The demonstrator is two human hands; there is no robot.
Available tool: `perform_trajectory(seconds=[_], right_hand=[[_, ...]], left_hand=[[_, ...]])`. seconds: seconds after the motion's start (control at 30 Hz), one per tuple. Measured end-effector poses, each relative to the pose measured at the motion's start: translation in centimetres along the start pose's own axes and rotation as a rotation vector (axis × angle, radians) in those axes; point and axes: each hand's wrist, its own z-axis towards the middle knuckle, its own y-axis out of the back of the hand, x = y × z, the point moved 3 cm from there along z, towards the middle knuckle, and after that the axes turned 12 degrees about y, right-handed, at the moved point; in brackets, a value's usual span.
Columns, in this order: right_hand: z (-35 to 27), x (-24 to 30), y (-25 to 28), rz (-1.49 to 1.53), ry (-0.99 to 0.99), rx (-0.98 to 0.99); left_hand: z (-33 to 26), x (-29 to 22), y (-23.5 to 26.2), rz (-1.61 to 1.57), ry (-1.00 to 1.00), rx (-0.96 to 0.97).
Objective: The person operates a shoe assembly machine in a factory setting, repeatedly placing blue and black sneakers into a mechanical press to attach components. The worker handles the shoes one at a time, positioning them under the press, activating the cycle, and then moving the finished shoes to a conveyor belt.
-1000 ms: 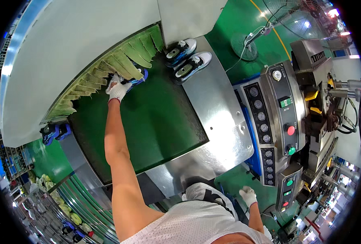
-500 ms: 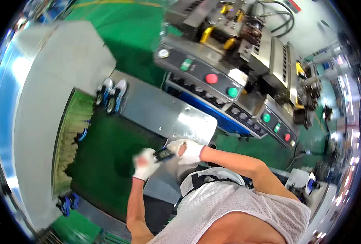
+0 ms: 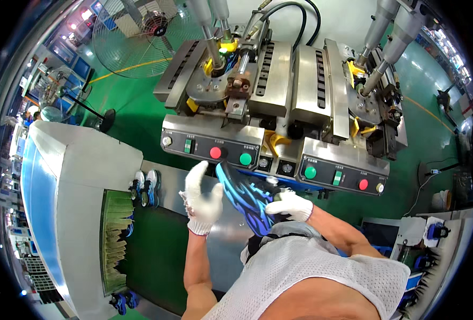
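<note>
A blue, purple and black shoe (image 3: 243,196) hangs in front of me, tilted, its upper end near the machine's front panel. My right hand (image 3: 291,207), in a white glove, is closed on the shoe's right side near its opening. To the left of the shoe is my left hand (image 3: 203,198), also gloved. Its fingers are stretched upward with the thumb apart, and nothing is in them. The glove is slightly blurred, and I cannot tell whether it touches the shoe.
Ahead stands a two-station press machine (image 3: 271,80) with button panels (image 3: 212,152). At left, a pair of shoes (image 3: 150,188) sits on the metal ledge beside a green conveyor belt (image 3: 153,250) and a bristle-curtained housing (image 3: 81,202). Fans stand beyond; a shoe rack (image 3: 426,261) is at right.
My view has turned, bringing the machine straight ahead. Before, both hands were close together at a small dark object; now they are apart, and the right holds a raised shoe.
</note>
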Motion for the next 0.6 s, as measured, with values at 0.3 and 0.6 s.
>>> perform_trajectory(seconds=[0.3,0.6], right_hand=[[-1.6,5.6,6.4,0.39,0.24,-0.199],[-0.5,7.7,6.7,0.459,0.313,-0.35]], left_hand=[[9.5,2.4,-6.0,-0.039,0.201,0.044],[25.3,9.7,-12.9,0.294,-0.211,0.278]])
